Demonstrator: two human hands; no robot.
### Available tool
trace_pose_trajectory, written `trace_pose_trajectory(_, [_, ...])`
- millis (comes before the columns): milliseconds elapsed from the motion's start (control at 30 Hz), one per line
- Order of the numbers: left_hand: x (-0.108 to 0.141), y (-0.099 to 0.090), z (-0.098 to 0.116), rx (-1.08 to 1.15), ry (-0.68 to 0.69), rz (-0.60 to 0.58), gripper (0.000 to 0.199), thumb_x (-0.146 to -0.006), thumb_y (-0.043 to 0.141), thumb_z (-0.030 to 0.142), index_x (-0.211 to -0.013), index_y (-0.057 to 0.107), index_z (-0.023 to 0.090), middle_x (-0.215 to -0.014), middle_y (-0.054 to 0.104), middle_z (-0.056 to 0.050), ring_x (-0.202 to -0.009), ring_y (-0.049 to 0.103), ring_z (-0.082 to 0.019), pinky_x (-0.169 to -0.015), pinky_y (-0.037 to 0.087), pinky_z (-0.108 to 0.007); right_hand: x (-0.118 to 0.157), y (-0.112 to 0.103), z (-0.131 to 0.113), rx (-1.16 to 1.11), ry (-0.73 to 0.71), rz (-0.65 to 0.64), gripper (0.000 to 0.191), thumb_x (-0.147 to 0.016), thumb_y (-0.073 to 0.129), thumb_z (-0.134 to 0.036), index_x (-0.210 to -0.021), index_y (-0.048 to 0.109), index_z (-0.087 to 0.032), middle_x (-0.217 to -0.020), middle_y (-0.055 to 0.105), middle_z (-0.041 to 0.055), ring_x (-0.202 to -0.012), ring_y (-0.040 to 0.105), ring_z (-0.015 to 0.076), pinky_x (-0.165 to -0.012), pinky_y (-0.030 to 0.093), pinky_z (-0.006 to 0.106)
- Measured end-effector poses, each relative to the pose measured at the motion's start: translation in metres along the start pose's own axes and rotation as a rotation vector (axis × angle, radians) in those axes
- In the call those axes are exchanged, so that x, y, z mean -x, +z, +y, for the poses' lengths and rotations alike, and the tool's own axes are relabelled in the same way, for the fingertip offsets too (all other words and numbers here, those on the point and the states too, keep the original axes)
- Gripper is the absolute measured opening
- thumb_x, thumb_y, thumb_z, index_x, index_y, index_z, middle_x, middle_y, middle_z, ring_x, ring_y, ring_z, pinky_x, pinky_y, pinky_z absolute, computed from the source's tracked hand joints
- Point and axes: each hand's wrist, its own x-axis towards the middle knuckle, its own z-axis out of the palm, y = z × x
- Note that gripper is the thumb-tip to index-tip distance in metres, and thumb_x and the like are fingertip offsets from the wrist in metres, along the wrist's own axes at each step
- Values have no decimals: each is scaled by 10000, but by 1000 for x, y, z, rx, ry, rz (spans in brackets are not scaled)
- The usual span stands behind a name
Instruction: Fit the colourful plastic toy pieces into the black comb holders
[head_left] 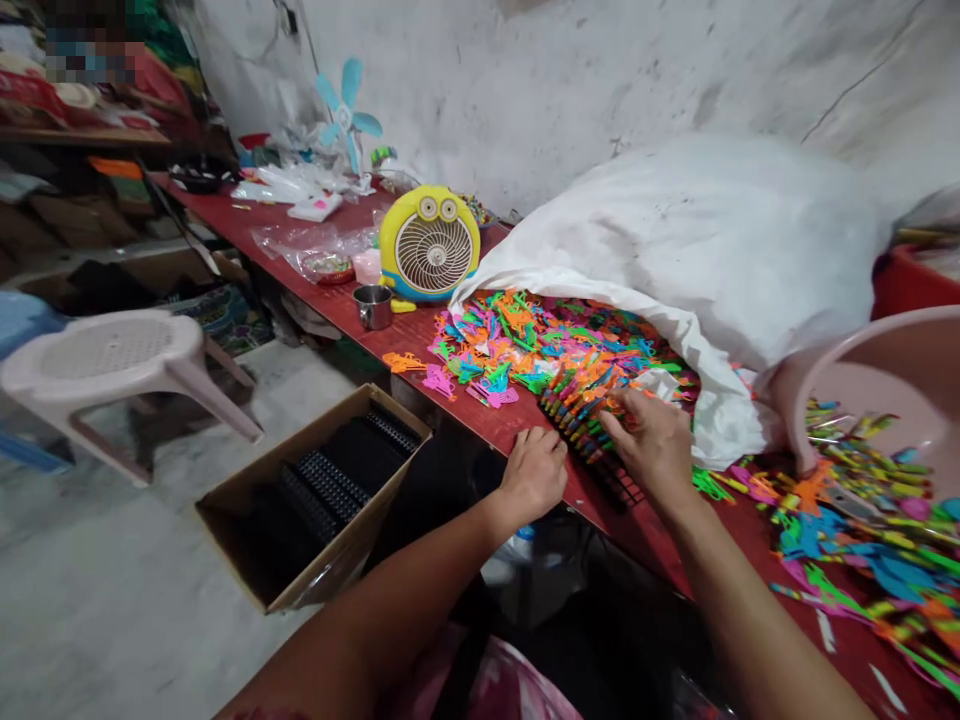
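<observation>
A black gridded tray (621, 487) lies near the table's front edge, its far part filled with rows of small striped multicoloured pieces. My left hand (537, 468) rests at the table edge just left of the tray, fingers curled; whether it holds anything is hidden. Over the tray's right side is my right hand (651, 440), thumb and fingers bent toward the pieces; what lies between its fingertips is too small to make out. Beyond both hands, a heap of bright plastic pieces (517, 335) spills from a large white sack (675, 220).
A pink tub (806, 400) with striped pieces stands right, loose pieces before it. A yellow fan (437, 245) and metal cup (373, 307) stand behind left. An open carton (247, 585) of black trays is below the table, near a stool (120, 345). A person (161, 85) is far left.
</observation>
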Motion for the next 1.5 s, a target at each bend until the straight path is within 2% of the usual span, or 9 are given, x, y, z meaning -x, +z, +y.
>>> trace_pose_trajectory(300, [1,-2,2,20,-26,14,317,-949,467,229,-1238,585,175,-1103,622,-85,-1046,506,-256,-901,423,-409,2,1,-3,86,38,-82,240,-903,544,-365,-974,708,-205,-762,677,46,-747,596,209,-777,372,326])
trace_pose_trajectory(633, [-2,-5,2,20,-16,-38,317,-908,511,219,-1208,588,154,-1111,611,-91,-1029,498,-264,-889,426,-422,5,-1,-10,254,-34,-105,250,-926,495,-318,-926,712,-193,-703,626,56,-706,553,214,-737,345,332])
trace_pose_trajectory(833, [0,-5,2,29,-15,-31,306,-906,508,216,-1192,603,162,-1106,620,-89,-1031,508,-270,-908,442,-437,0,-7,-12,152,-37,-144,256,-939,492,-327,-1008,698,-192,-824,682,72,-817,602,228,-788,387,347])
trace_pose_trajectory(933, [2,-6,0,79,-16,-19,332,-917,502,231,-1232,595,181,-1150,620,-89,-1074,514,-270,-962,442,-447,2,-26,-9,-10,-29,-13,311,-944,512,-374,-1152,675,-208,-1068,706,89,-962,625,230,-884,419,374])
trace_pose_trajectory(1033, [5,-6,-1,181,-87,13,325,-907,514,232,-1213,617,197,-1223,612,-89,-1124,520,-273,-1002,447,-453,27,-42,4,-111,116,201,369,-952,493,-402,-1219,654,-204,-1189,674,107,-1097,600,243,-975,418,407])
trace_pose_trajectory(1100, [7,-6,1,267,-182,62,354,-884,529,214,-1226,612,181,-1260,607,-99,-1171,521,-273,-1049,437,-451,57,-40,17,-146,329,299,395,-956,460,-413,-1202,662,-178,-1142,676,127,-1059,610,246,-955,443,412])
trace_pose_trajectory(1200, [9,-1,10,369,-273,95,538,-863,575,265,-1376,494,129,-1385,547,-144,-1311,470,-292,-1160,354,-471,106,-15,38,-175,538,225,446,-919,464,-456,-1149,678,-140,-1071,687,151,-979,629,268,-885,485,430])
trace_pose_trajectory(1367, [5,8,29,451,-315,7,1031,-775,704,523,-1550,172,101,-1598,261,-198,-1484,248,-362,-1223,232,-543,143,28,35,-147,381,10,454,-932,411,-420,-1195,652,-138,-1193,665,180,-1122,589,302,-968,464,499])
trace_pose_trajectory(1500, [-6,9,24,470,-306,4,1022,-797,680,546,-1556,144,122,-1608,220,-214,-1490,233,-363,-1209,255,-549,141,26,3,-126,284,-16,356,-954,437,-316,-1206,645,-176,-1160,670,153,-1072,595,282,-914,490,482])
